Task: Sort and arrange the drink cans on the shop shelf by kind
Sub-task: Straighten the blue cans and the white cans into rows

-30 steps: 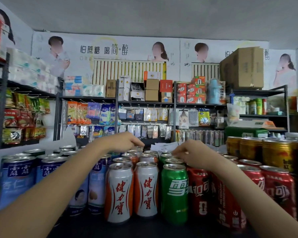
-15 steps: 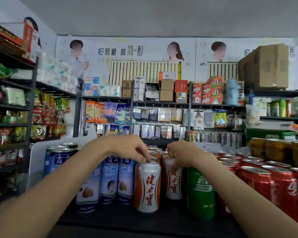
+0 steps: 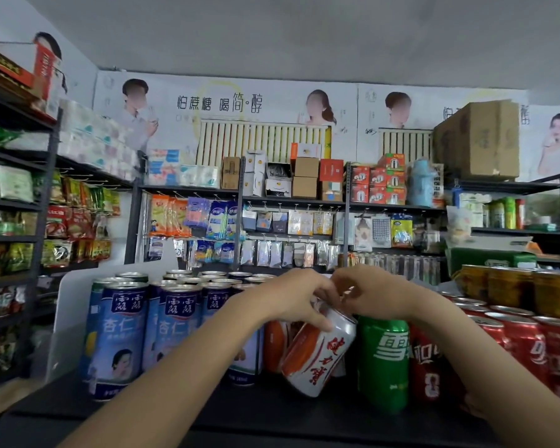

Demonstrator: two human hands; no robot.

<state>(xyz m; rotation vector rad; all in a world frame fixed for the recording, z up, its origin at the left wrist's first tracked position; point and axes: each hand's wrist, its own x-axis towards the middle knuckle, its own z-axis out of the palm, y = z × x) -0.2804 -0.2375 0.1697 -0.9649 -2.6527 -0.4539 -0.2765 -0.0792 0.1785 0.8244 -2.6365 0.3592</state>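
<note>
Wall posters (image 3: 220,103) seen across upper centre of frame. Large cardboard box (image 3: 477,140) placed on rack at upper right. Small boxes (image 3: 304,176) stacked at centre. Snack packets (image 3: 78,221) hung on left shelving; tissue packs (image 3: 94,140) stacked above them. Blue flask (image 3: 421,182) stood right of centre.

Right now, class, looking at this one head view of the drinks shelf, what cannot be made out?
- What the right hand grips: its fingers curl behind the left hand.
- Top of the tilted white-and-orange can: covered by the left hand.
- Gold cans: cut by the right edge, labels blurred.
</note>
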